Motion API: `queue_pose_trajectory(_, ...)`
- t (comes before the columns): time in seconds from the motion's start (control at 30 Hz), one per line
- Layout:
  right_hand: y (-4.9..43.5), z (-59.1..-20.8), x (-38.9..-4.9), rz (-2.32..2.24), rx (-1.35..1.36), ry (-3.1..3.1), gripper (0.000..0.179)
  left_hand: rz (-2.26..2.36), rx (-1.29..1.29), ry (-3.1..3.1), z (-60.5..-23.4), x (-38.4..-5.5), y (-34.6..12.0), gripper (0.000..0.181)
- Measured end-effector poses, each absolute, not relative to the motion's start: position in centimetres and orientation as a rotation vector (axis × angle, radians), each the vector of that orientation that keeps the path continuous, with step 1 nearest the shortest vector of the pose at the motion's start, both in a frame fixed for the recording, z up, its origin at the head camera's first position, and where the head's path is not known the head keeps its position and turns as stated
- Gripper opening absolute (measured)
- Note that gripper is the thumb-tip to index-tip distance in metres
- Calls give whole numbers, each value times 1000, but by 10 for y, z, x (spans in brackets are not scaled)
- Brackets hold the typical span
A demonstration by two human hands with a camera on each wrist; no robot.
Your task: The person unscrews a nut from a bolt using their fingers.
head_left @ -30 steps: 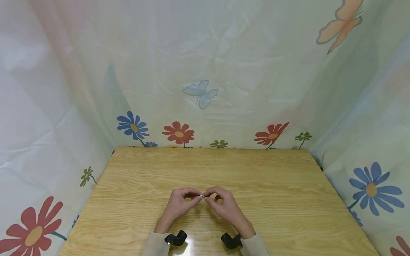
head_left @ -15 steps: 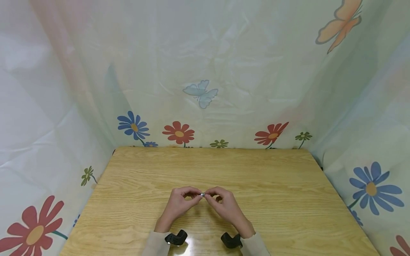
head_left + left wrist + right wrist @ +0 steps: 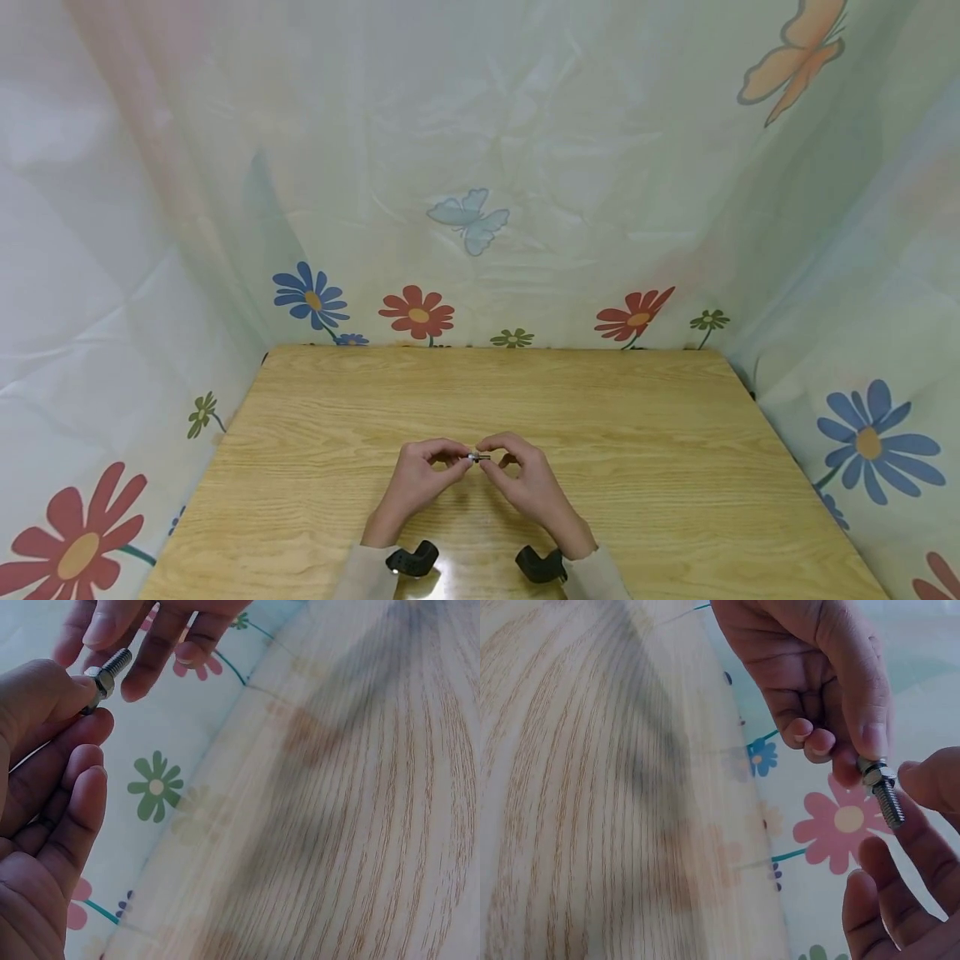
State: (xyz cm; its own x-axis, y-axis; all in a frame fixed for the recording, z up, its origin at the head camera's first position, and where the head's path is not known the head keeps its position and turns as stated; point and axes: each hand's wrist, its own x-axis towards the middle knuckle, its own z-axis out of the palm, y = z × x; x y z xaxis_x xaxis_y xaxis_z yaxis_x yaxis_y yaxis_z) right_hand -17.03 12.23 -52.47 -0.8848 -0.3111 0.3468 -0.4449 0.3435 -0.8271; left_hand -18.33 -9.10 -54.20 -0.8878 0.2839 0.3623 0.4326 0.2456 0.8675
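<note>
Pinched at One End, Ridged at the Other

Held up over the near middle of the table (image 3: 615, 433), between two hands: a small silvery bolt (image 3: 889, 806). Pinching its mostly covered end between thumb and finger, in the grip of the left hand (image 3: 423, 473). Pointing the other end toward the right hand (image 3: 527, 477), straight, round and cut with fine, even thread. Widening to a bright six-sided collar (image 3: 880, 776) with flat facets; too small to tell whether nut or bolt head. Spread in the right hand's grip, thumb and fingers apart about the threaded end; hard to tell whether touching.

Patterned below in yellowish wood grain, with long wavy streaks and a glossy patch of glare between the wrists. Covered at the forearms by pale, plain sleeves (image 3: 366, 575), with bent, smooth black wrist devices (image 3: 412, 558) at the cuffs. Hung behind and to both sides with creased, faintly shiny cloth (image 3: 600, 125), printed with round-petalled flowers (image 3: 639, 318) and soft-edged butterflies (image 3: 470, 221).
</note>
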Motion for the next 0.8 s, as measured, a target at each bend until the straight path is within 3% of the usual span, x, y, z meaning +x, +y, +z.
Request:
queue_pose_trajectory(0.3,119,-523,-169,1610,500,-2599,16,-1715,-693,-2357,-541,-183,-92,7)
queue_pose_trajectory(0.8,119,-526,-170,1627,697,-2458,11,-1678,-693,-2360,-543,-183,-93,6)
